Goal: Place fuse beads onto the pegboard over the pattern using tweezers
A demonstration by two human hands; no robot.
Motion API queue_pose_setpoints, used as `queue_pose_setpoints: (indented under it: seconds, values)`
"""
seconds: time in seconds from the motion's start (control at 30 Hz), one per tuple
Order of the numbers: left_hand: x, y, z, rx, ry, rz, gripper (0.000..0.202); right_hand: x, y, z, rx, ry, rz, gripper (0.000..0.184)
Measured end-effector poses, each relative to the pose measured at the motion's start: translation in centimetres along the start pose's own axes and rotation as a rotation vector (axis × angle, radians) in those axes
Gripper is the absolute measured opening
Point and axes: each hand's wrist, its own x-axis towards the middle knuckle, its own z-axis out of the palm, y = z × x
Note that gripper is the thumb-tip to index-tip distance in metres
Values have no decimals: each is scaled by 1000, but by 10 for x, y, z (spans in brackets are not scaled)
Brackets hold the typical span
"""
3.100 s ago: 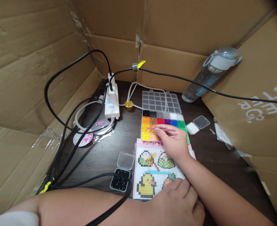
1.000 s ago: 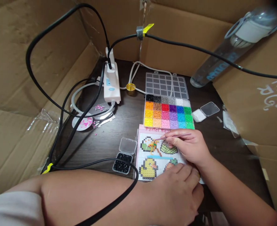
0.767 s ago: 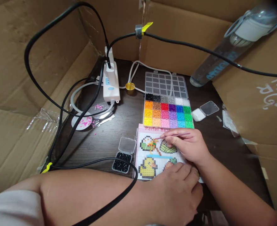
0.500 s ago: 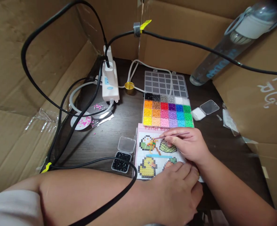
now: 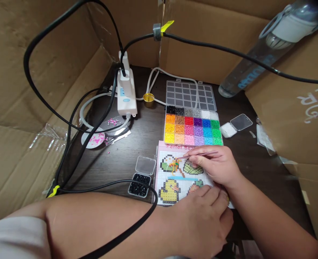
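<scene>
My right hand (image 5: 217,163) is closed in a pinch around pink metallic tweezers (image 5: 199,155). Their tips touch or hover just above orange, yellow and green beads (image 5: 175,164) at the upper part of a bead pattern sheet (image 5: 161,174). A transparent pegboard seems to lie over the sheet. Brown beads and a light-blue row of beads (image 5: 184,178) are also on it. Across the sheet's lower right corner lies my left hand (image 5: 202,219), its fingers bent and bunched; the fingertips are hidden. Printed duck (image 5: 169,191) and other pictures show on the sheet.
Behind the sheet stands an open bead organizer (image 5: 192,126) in many colours. A small box of black beads (image 5: 139,185) sits left, a white-bead box (image 5: 228,130) right. Cables hang over the table near a power strip (image 5: 126,95). A bottle (image 5: 258,64) leans against the cardboard.
</scene>
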Motion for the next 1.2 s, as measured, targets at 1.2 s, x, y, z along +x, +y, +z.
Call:
queue_pose_setpoints:
  seconds: [1.2]
  values:
    - [4, 0, -5, -96, -129, -48, 52, 31, -13, -68, 571, 254, -34, 21]
